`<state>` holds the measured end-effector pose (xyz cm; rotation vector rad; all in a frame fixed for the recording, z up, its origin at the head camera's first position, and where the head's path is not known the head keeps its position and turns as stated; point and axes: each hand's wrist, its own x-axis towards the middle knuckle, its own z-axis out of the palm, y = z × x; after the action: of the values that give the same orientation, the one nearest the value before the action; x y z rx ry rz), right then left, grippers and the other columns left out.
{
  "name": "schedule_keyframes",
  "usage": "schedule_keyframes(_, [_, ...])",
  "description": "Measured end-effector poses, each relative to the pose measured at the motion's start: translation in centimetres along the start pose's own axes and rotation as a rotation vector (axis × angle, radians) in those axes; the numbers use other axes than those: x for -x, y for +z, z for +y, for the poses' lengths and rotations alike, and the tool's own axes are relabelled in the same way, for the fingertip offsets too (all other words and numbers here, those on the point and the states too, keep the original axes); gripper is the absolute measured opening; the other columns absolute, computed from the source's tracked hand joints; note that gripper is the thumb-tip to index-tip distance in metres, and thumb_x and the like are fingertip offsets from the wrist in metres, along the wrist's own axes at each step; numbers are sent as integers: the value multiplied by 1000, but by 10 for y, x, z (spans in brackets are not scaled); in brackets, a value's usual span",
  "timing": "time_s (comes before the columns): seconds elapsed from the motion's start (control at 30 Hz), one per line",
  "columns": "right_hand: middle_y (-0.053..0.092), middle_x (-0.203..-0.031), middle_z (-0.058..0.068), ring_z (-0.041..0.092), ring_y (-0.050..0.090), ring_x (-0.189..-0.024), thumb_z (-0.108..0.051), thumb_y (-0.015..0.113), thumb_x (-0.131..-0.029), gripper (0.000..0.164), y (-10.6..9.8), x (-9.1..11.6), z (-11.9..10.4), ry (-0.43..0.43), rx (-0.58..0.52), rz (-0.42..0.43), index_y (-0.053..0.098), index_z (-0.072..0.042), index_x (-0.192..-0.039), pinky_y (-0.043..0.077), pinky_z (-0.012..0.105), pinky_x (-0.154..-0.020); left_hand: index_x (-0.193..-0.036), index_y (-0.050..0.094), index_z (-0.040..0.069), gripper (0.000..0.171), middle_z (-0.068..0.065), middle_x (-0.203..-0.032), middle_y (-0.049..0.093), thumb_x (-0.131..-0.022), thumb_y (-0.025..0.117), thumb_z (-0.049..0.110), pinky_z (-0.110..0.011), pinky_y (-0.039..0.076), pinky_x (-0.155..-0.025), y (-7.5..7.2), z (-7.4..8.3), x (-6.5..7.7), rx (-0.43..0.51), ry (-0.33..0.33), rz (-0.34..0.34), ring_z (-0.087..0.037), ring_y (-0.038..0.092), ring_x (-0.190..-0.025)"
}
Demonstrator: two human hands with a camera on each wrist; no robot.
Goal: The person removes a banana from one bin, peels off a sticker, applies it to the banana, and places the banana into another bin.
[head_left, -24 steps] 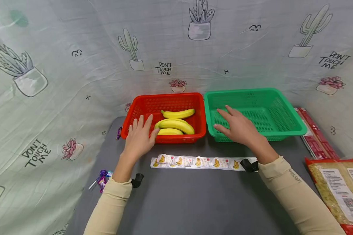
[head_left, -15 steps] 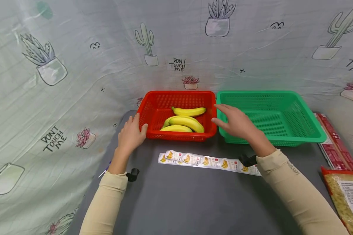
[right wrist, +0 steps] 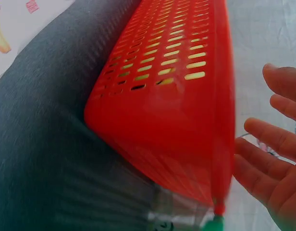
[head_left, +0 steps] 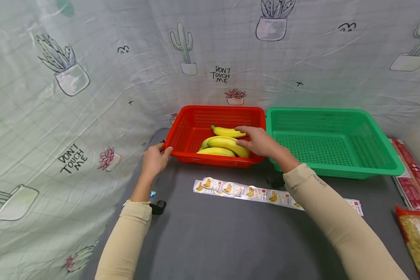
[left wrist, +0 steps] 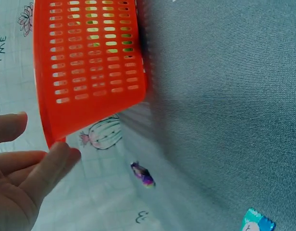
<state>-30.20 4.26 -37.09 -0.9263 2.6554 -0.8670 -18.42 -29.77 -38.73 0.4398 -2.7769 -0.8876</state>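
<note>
In the head view my left hand (head_left: 154, 160) is at the front left corner of a red plastic basket (head_left: 182, 156). The left wrist view has its fingertips (left wrist: 59, 150) at the rim's corner, with the thumb held apart from the rim. My right hand (head_left: 260, 143) reaches over the basket's right side, fingers extended and parted, fingertips over the bananas. One yellow banana (head_left: 224, 132) lies toward the back of the basket, its right end overlapped by this hand. Further bananas (head_left: 227, 144) lie together at the front. Seen from the right wrist, the fingers (right wrist: 273, 137) are spread beyond the rim.
A green basket (head_left: 336, 172) stands right beside the red one. In front lies a strip of banana-printed labels (head_left: 248, 192), partly under the right forearm. At right are a red-and-white packet (head_left: 414, 175) and a bag of yellowish food (head_left: 418, 237). Small wrapped candies (left wrist: 143, 174) lie at left.
The view has turned left. My left hand has gone from over the red basket to its front left corner. My right hand has moved from above the green basket to above the red one.
</note>
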Motion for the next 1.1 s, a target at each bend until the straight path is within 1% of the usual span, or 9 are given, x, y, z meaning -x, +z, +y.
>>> schedule_keyframes(0.03, [52,-152,18,39,49,-140,-25,66,-100,58,1,-3,1,12,-13,-6,46,-11,-153,42,56,-114,-145,54,-1,51,-24,-128,68,-104,56,30,-43,53,-83,1,0,-2,28,-11,1,-34,67,-99])
schedule_keyframes(0.2, [54,-150,20,40,51,-137,-25,66,-100,56,6,-18,4,41,-46,-35,49,-9,-150,45,55,-111,-143,54,-5,48,-26,-132,66,-103,61,22,-46,57,-92,7,-1,-11,170,-84,37,-38,71,-106])
schedule_keyframes(0.27, [54,-149,20,39,52,-136,-25,67,-99,55,9,-24,7,52,-60,-45,50,-8,-149,46,54,-111,-142,55,-6,47,-27,-131,66,-102,62,18,-46,58,-93,10,-3,-13,248,-113,40,-37,73,-103])
schedule_keyframes(0.33, [55,-148,20,39,53,-135,-24,67,-99,54,11,-28,10,59,-78,-50,51,-8,-148,46,53,-111,-141,55,-6,46,-28,-131,65,-102,62,16,-44,59,-91,12,-4,-15,331,-146,39,-31,76,-92])
schedule_keyframes(0.47, [56,-147,21,39,56,-133,-22,67,-99,52,16,-36,17,68,-118,-55,53,-6,-147,47,53,-110,-139,58,-5,44,-26,-130,65,-100,65,14,-24,60,-76,17,-9,-17,484,-222,51,-9,70,-72])
schedule_keyframes(0.57, [56,-146,21,39,57,-132,-21,68,-98,52,18,-42,21,80,-136,-59,53,-7,-146,48,52,-109,-139,59,-4,43,-26,-128,64,-99,66,12,-11,54,-64,20,-10,-18,575,-260,66,-5,66,-67])
schedule_keyframes(0.73, [58,-144,20,39,57,-131,-21,71,-96,52,18,-50,27,121,-138,-59,55,-9,-145,52,51,-105,-134,63,-5,39,-26,-126,65,-98,67,10,-10,53,-62,25,-9,-19,624,-285,95,-3,64,-65])
schedule_keyframes(0.83, [58,-143,20,39,56,-131,-21,72,-95,52,18,-54,30,147,-146,-66,56,-11,-144,52,50,-105,-131,64,-6,37,-25,-124,65,-98,67,9,-11,53,-62,26,-8,-21,640,-300,101,-7,66,-68])
schedule_keyframes(1.1, [58,-141,22,38,58,-125,-22,71,-96,52,24,-69,25,178,-168,-148,56,-14,-145,52,51,-104,-131,63,-9,36,-21,-114,63,-97,65,5,-11,53,-60,23,-14,-19,731,-319,141,-6,63,-66])
